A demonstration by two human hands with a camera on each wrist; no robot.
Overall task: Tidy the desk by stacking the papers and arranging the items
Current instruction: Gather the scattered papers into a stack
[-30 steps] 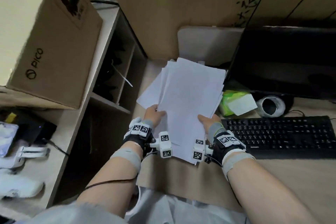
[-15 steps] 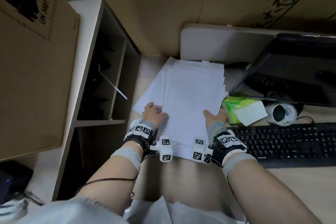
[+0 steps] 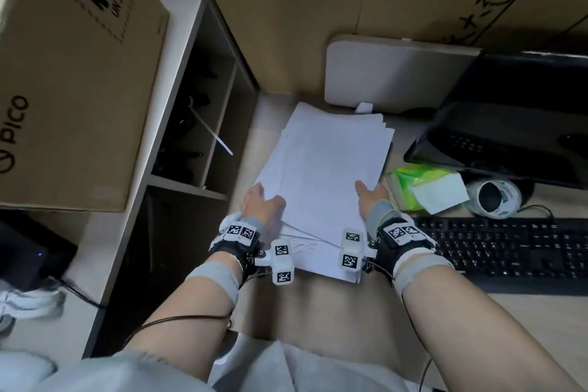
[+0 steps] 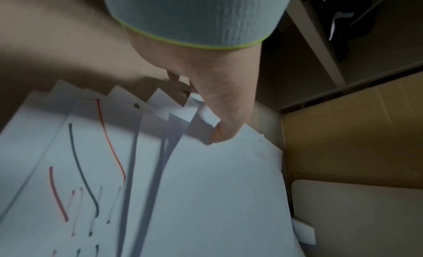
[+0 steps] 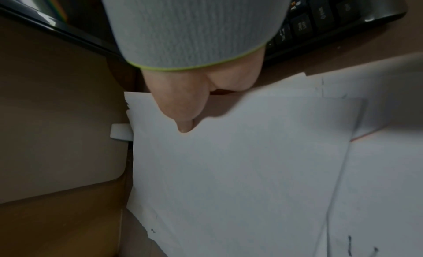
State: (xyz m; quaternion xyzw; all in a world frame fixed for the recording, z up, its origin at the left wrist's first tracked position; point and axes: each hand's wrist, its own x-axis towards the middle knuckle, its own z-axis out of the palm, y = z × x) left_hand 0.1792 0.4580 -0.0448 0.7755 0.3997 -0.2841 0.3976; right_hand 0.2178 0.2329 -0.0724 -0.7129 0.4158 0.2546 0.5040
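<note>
The left hand [image 3: 259, 202] and right hand [image 3: 370, 196] each pinch a near side edge of the loose sheaf of white paper sheets [image 3: 331, 165]. It lies on the pale wooden desk [image 3: 525, 321], squarely between them. Its long axis runs straight away toward the white rounded board [image 3: 391, 73], neither hand nearer.

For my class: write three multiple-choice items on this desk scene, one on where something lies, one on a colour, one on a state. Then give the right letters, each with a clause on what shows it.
1. The green tissue pack lies:
A. right of the paper stack, beyond the keyboard
B. inside the shelf
C. on the keyboard

2. The keyboard is:
A. white
B. black
C. green

3. The paper stack is:
A. rolled up
B. untouched
C. held at its sides by the left hand and right hand

Answers: 1 A, the head view shows the pack between stack and monitor; 2 B, keys and frame are dark; 3 C, each thumb lies on the top sheet at a side edge.
</note>
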